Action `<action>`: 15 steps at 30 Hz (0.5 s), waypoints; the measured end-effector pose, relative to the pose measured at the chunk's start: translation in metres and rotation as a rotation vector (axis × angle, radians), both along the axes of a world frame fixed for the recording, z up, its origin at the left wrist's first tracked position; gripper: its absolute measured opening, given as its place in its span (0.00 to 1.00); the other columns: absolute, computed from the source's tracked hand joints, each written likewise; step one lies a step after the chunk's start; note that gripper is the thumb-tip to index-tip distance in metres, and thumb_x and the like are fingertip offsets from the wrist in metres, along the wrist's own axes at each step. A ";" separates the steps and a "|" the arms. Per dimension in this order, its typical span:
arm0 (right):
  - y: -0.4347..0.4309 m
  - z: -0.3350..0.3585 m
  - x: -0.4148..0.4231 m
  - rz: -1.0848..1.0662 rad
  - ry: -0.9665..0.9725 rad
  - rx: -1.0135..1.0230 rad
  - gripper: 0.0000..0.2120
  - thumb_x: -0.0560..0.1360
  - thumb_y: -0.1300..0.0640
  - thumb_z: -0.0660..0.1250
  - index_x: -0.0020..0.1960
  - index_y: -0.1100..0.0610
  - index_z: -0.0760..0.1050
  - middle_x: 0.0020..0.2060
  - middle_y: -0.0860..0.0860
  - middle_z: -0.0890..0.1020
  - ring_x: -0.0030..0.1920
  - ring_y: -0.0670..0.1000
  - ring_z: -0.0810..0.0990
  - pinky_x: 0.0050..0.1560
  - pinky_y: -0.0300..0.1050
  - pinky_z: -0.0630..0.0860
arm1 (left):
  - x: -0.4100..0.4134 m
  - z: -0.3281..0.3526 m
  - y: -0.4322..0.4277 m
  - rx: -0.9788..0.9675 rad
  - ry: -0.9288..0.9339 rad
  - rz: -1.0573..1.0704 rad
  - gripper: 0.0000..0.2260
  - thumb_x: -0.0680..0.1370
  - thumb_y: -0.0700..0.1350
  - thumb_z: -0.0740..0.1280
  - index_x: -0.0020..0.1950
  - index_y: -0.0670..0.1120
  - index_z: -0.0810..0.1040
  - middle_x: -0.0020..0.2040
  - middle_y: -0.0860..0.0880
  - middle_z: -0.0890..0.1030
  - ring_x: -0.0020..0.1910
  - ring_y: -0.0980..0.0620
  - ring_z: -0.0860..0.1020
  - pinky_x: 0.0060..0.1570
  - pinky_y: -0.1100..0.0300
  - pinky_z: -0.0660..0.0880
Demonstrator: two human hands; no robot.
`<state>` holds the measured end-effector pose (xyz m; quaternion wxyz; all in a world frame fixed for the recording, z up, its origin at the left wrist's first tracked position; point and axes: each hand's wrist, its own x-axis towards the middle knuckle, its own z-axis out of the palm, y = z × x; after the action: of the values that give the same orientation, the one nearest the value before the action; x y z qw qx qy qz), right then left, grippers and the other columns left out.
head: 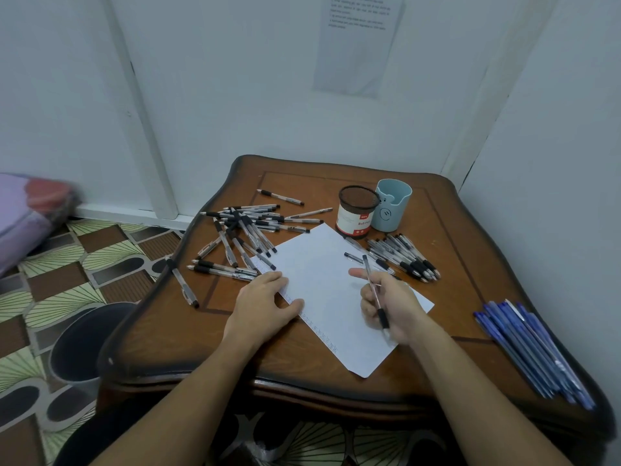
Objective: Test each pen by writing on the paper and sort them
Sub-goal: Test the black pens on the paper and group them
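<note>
A white sheet of paper (322, 284) lies slanted on the wooden table (447, 230), with small pen marks along its left edge. My left hand (265, 301) rests flat on that edge. My right hand (389, 304) grips a clear pen with a black grip (371, 280) above the paper, its tip end pointing back toward me. A scattered pile of black-grip pens (245, 230) lies left of the paper. A neater group of the same pens (403, 255) lies to its right.
A black mesh cup (357, 211) and a light blue cup (391, 205) stand at the back of the table. A bundle of blue pens (534, 351) lies at the right edge. A dark bin (84, 341) stands on the floor at the left.
</note>
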<state>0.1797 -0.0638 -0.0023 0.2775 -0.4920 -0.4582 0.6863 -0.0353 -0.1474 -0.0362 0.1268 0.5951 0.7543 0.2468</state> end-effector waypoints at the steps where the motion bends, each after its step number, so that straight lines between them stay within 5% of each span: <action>1: 0.006 0.004 0.000 -0.012 -0.047 0.012 0.15 0.81 0.59 0.53 0.57 0.55 0.78 0.28 0.51 0.69 0.28 0.48 0.66 0.30 0.43 0.62 | 0.000 0.000 0.000 0.001 -0.001 0.000 0.27 0.76 0.60 0.65 0.72 0.49 0.71 0.73 0.53 0.68 0.72 0.55 0.63 0.72 0.54 0.59; 4: 0.031 0.019 0.001 0.021 -0.409 0.354 0.10 0.79 0.64 0.56 0.44 0.57 0.74 0.32 0.52 0.70 0.33 0.50 0.68 0.34 0.45 0.63 | 0.000 0.000 0.000 0.000 0.000 -0.001 0.28 0.76 0.61 0.65 0.71 0.49 0.71 0.73 0.53 0.68 0.72 0.55 0.63 0.72 0.54 0.59; 7: 0.060 0.023 0.010 0.037 -0.768 0.737 0.08 0.80 0.63 0.61 0.56 0.52 0.72 0.42 0.49 0.76 0.41 0.50 0.75 0.39 0.45 0.71 | -0.001 -0.001 0.000 0.005 -0.008 0.001 0.27 0.76 0.61 0.65 0.71 0.49 0.71 0.73 0.53 0.68 0.72 0.56 0.64 0.72 0.54 0.60; 11: 0.093 0.016 0.020 -0.129 -1.014 0.819 0.10 0.79 0.64 0.64 0.60 0.56 0.76 0.51 0.54 0.80 0.48 0.53 0.77 0.43 0.45 0.75 | -0.001 -0.001 0.000 0.013 -0.009 -0.003 0.27 0.76 0.61 0.65 0.71 0.49 0.71 0.73 0.53 0.68 0.72 0.56 0.63 0.72 0.54 0.59; 15: 0.113 0.003 0.023 0.004 -1.304 0.766 0.11 0.80 0.55 0.63 0.58 0.58 0.80 0.50 0.55 0.82 0.50 0.56 0.79 0.52 0.52 0.79 | -0.001 -0.002 0.001 0.016 -0.009 -0.005 0.27 0.76 0.61 0.64 0.71 0.49 0.71 0.73 0.54 0.68 0.72 0.56 0.63 0.72 0.55 0.58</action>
<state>0.2031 0.0492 0.0007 0.1006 -0.6666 -0.7369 0.0492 -0.0366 -0.1468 -0.0384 0.1258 0.5968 0.7503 0.2551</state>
